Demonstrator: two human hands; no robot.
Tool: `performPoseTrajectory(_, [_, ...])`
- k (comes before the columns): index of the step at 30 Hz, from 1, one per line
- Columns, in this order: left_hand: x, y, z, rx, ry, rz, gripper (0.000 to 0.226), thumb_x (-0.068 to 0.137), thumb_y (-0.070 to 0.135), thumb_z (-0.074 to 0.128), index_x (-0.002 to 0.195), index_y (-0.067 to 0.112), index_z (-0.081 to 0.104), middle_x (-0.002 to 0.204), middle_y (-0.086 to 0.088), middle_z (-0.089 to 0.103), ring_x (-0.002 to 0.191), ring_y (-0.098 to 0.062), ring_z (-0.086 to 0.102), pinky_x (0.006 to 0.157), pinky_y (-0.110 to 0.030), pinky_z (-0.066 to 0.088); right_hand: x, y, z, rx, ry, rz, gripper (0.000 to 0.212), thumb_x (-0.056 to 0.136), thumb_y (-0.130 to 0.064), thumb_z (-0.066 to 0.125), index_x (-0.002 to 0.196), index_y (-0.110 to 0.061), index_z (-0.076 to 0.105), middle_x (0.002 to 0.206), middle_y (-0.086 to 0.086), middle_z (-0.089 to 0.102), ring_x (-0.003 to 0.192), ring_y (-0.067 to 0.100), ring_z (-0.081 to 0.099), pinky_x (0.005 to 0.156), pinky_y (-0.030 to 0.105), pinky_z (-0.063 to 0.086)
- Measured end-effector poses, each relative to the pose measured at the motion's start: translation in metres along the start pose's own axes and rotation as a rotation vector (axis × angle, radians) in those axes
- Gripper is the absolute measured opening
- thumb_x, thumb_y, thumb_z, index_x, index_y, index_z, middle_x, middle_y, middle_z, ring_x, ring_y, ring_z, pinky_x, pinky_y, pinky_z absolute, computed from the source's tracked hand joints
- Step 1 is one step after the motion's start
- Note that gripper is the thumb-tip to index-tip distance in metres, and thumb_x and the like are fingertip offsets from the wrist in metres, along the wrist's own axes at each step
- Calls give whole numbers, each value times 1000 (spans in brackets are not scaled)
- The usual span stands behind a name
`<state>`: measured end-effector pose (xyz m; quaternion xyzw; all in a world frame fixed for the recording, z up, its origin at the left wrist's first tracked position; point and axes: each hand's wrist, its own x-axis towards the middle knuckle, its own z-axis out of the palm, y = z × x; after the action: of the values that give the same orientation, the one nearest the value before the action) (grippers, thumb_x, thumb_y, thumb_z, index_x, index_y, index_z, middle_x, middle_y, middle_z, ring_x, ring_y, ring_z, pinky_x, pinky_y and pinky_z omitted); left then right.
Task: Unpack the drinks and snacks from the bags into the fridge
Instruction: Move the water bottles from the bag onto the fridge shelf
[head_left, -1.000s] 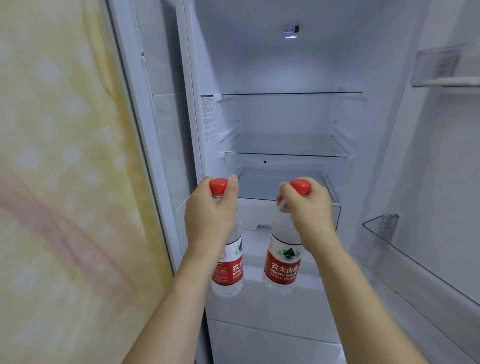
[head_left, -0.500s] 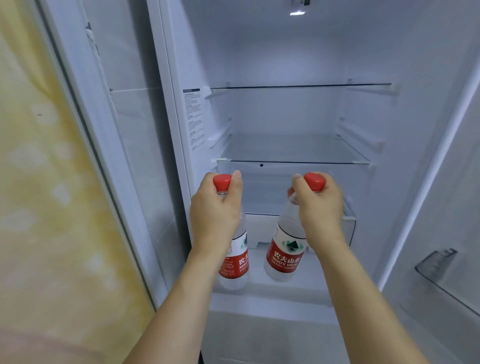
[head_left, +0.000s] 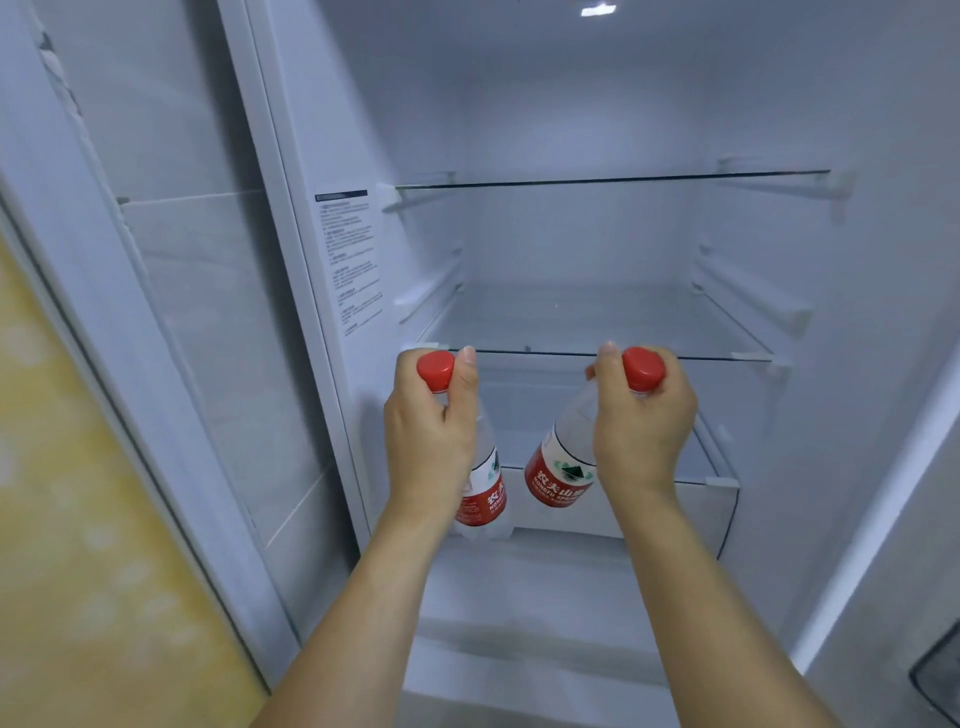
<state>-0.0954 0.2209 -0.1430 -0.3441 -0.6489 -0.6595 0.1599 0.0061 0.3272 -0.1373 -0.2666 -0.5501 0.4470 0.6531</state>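
Red caps are what both hands have hold of right now. The left hand (head_left: 431, 441) is curled round the neck of one clear plastic water bottle with a red label (head_left: 480, 493), and the right hand (head_left: 641, 431) is wrapped round the neck of a second clear water bottle with a red cap (head_left: 561, 467), which hangs tilted with its base toward the other one. Both are in front of the open white fridge (head_left: 597, 130), just below the front edge of the lower glass shelf (head_left: 597, 322).

If I were doing this, I'd lift them a bit so the bases clear that glass lip, then slide them in upright one after the other so they don't knock together. The shelf looks wide and bare, plenty of headroom under the upper glass shelf (head_left: 613, 179). The clear plastic drawer (head_left: 722, 499) below is the other option. Watch the shelf brackets on the side walls.
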Motion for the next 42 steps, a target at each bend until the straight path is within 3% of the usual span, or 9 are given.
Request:
performPoseTrajectory(3, [6, -6, 7, -33, 31, 24, 29, 96, 44, 53, 96, 15, 53, 81, 4, 64, 76, -10, 59, 65, -16, 45, 6, 10, 8, 19, 50, -33, 20, 89, -29, 65, 74, -23, 54, 75, 14, 66, 72, 26, 62, 65, 18, 45])
performPoseTrajectory(7, [12, -16, 19, -78, 55, 54, 24, 95, 37, 56, 95, 14, 51, 79, 11, 59, 75, -4, 56, 66, -8, 40, 9, 20, 19, 52, 109, -82, 18, 90, -20, 66, 75, -18, 56, 73, 15, 64, 64, 14, 58, 64, 12, 43])
performPoseTrajectory(14, [18, -50, 43, -103, 89, 118, 19, 91, 35, 61, 95, 20, 49, 82, 13, 58, 76, -6, 56, 71, -9, 40, 8, 40, 31, 94, 130, -125, 24, 91, -13, 65, 75, -26, 51, 65, -19, 53, 62, -3, 49, 64, 12, 41])
performPoseTrajectory(20, [20, -70, 53, -101, 77, 144, 19, 91, 27, 66, 97, 23, 49, 86, 3, 61, 78, -11, 58, 75, -18, 45, 5, 57, 35, 51, 110, -166, 19, 90, -16, 65, 81, -28, 54, 79, -6, 56, 71, 0, 53, 69, 11, 42])
performPoseTrajectory(25, [19, -75, 56, -166, 41, 174, 18, 91, 26, 63, 99, 16, 51, 89, 2, 59, 80, -7, 58, 77, -14, 44, 4, 70, 37, 45, 70, -165, 13, 88, -33, 62, 87, -21, 57, 89, 7, 60, 79, 11, 57, 74, 19, 46])
performPoseTrajectory(30, [15, -85, 55, -166, 74, 191, 23, 89, 17, 63, 105, 13, 47, 105, 0, 57, 98, -3, 55, 88, -14, 40, 0, 70, 39, 90, -86, -146, 17, 91, -5, 63, 88, -19, 55, 85, -15, 60, 77, -2, 58, 72, 9, 44])
performPoseTrajectory(35, [13, -99, 50, -151, 39, 125, 22, 89, 24, 63, 102, 22, 46, 111, 10, 56, 105, 0, 54, 91, -13, 39, 1, 83, 41, 58, -264, -82, 10, 92, -13, 64, 100, -10, 59, 105, -4, 63, 96, -2, 60, 83, 9, 44])
performPoseTrajectory(39, [6, -113, 49, -81, -33, 26, 31, 90, 42, 61, 114, 25, 52, 117, 12, 58, 113, -10, 57, 96, -28, 46, -4, 103, 44, 4, -385, 50, 15, 91, -23, 65, 104, -30, 61, 125, -33, 52, 129, 1, 45, 102, 16, 39])
performPoseTrajectory(42, [2, -116, 46, -28, -80, -84, 33, 91, 38, 64, 121, 37, 50, 116, 30, 54, 111, 4, 55, 93, -16, 45, -10, 113, 44, -30, -444, 123, 28, 92, -15, 64, 105, -38, 60, 130, -44, 38, 142, 3, 29, 99, 4, 33])
